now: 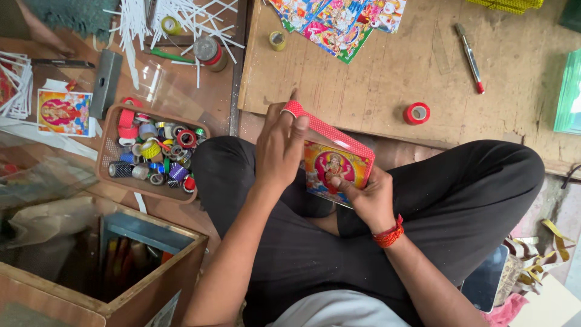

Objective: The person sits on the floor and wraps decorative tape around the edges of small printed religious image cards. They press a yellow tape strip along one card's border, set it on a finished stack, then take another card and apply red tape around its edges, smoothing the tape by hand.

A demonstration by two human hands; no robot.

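While the right hand [369, 197] grips the small framed picture [334, 171] steady over the lap, the left hand [279, 145] closes on red dotted tape [330, 130], best pressed flat along its top edge.

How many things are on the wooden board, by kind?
Tape rolls: 2, a red one and a yellow one
Pens: 1
Piles of colourful picture cards: 1
Total: 4

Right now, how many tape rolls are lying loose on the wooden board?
2: a red tape roll towards the board's near edge, and a yellow tape roll by its far left corner. Others may be out of frame.
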